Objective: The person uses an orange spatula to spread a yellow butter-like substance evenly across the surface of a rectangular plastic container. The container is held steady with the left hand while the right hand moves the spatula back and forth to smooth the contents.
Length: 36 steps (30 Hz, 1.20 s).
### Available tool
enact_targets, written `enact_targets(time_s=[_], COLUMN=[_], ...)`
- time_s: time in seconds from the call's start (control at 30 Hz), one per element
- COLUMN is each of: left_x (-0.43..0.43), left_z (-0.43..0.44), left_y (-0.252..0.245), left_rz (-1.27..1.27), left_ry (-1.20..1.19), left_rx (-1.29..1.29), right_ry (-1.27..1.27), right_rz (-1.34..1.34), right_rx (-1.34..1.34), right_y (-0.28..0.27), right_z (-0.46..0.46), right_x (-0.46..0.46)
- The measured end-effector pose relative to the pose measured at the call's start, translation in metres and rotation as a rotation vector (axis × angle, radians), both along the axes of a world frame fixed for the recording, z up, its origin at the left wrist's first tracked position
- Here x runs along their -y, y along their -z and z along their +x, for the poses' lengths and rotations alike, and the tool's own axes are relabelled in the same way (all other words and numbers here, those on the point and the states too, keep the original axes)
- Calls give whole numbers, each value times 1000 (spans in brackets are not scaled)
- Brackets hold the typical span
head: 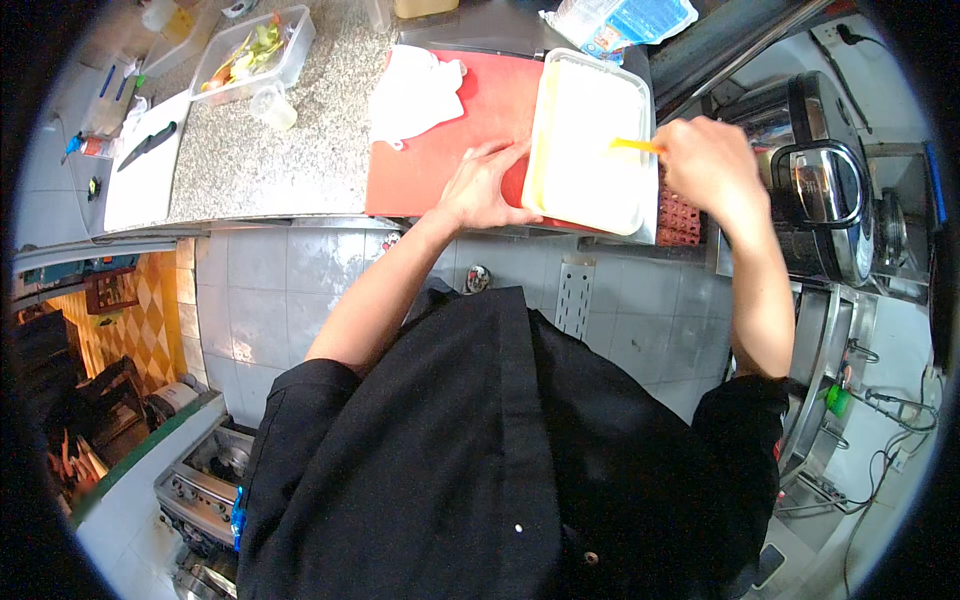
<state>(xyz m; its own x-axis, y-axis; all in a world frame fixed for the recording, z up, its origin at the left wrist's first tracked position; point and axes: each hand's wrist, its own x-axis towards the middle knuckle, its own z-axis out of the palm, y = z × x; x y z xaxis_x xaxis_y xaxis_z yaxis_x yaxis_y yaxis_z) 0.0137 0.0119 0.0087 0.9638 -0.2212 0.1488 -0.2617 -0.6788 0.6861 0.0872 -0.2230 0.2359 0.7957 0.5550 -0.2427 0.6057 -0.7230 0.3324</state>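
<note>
A rectangular plastic container (589, 142) with bright white, overexposed contents stands on the right part of a red cutting board (420, 180). My left hand (487, 187) is spread against the container's left side, with thumb and fingers apart at its rim. In my right hand (709, 161) is a narrow yellow-orange utensil (634, 145), its tip over the white contents. Glare hides the surface there, so contact cannot be told. A crumpled white cloth or paper (420, 94) lies on the board's left part.
A clear tub of vegetable scraps (255, 52) and a small plastic cup (274, 107) stand on the granite counter (247, 172). At far left, a black knife (148, 145) lies on a white board (139, 187). A blue-white bag (630, 26) is behind the container; a steel appliance (817, 180) is at right.
</note>
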Motion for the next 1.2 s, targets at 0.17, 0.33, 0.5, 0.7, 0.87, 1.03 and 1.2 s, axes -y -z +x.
enact_targets(time_s=[0.17, 0.33, 0.5, 0.7, 0.87, 1.03, 1.2], left_x=[-1, -1, -1, -1, 0, 0, -2], left_z=[2, 1, 1, 2, 2, 1, 2], left_y=[-1, -1, 0, 2, 4, 4, 0], left_rz=[16, -3, 3, 12, -2, 15, 7], left_ry=[15, 14, 18, 12, 11, -3, 16], left_rx=[5, 18, 34, 34, 33, 44, 35], right_ry=[233, 65, 245, 259, -5, 192, -17], right_rz=[-30, 190, 113, 10, 194, 57, 160], right_rx=[-43, -205, 15, -59, -133, 76, -15], right_y=[3, 9, 11, 8, 8, 16, -5], right_z=[9, 21, 34, 42, 52, 60, 48], right_x=[0, -1, -3, -11, -4, -8, -7])
